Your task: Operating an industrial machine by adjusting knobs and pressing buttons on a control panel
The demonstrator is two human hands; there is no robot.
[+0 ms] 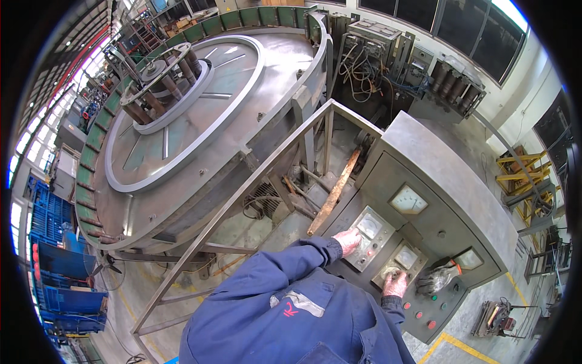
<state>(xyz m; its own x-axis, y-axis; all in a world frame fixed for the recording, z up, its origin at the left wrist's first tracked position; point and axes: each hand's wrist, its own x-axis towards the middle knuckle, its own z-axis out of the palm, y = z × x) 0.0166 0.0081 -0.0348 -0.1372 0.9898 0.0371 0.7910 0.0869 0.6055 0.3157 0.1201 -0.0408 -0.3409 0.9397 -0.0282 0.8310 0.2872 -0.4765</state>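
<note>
Grey metal makes up the large control cabinet (451,173), and set in its sloping front are two meter boxes (359,258), near each other and each carrying a pale dial. The left hand (348,241) touches the edge of the left box, fingers bent; I cannot tell whether its grip is clenched on anything. The right hand (395,284) is at the lower part of the right box, fingertips by a small knob (393,272); whether its grip is closed on that knob is hidden by the hand. Dark work gloves (436,279) lie on the cabinet just beside the right box, above red and green push buttons (419,315).

Beyond a metal railing (227,221), a round tank (86,182) with a ribbed green wall contains a wide steel disc, a pale ring (261,67) and, inside that ring, a cluster of rusty cylinders (171,87). At the back, an open machine housing (379,36) spills tangled cables (357,76).
</note>
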